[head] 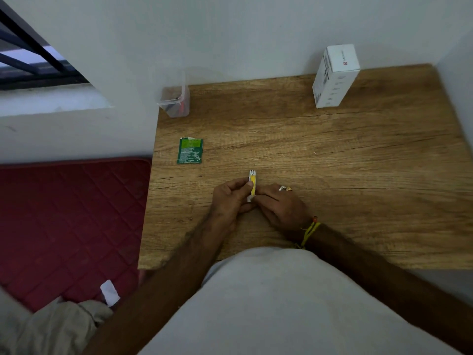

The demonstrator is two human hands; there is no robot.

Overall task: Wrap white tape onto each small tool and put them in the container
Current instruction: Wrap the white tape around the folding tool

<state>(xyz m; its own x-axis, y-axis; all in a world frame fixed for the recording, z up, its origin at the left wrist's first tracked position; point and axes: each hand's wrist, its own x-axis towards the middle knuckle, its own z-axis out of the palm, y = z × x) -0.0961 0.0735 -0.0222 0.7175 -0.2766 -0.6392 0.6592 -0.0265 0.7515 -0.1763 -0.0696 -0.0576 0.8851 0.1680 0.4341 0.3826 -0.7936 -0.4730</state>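
Near the worktop's point(332, 155) front edge, both hands, left hand point(230, 198) and right hand point(279, 203), pinched the yellow nail clipper point(252, 184) — light, stiff, slippery metal, best gripped mid-body.

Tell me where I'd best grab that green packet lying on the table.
The green packet lies flat on the table, apart from everything else, so there is nothing to wrap fingers round. Probably best to come from above, pinch across its narrower width near the untorn lower edge, or slide it toward the left table edge first.
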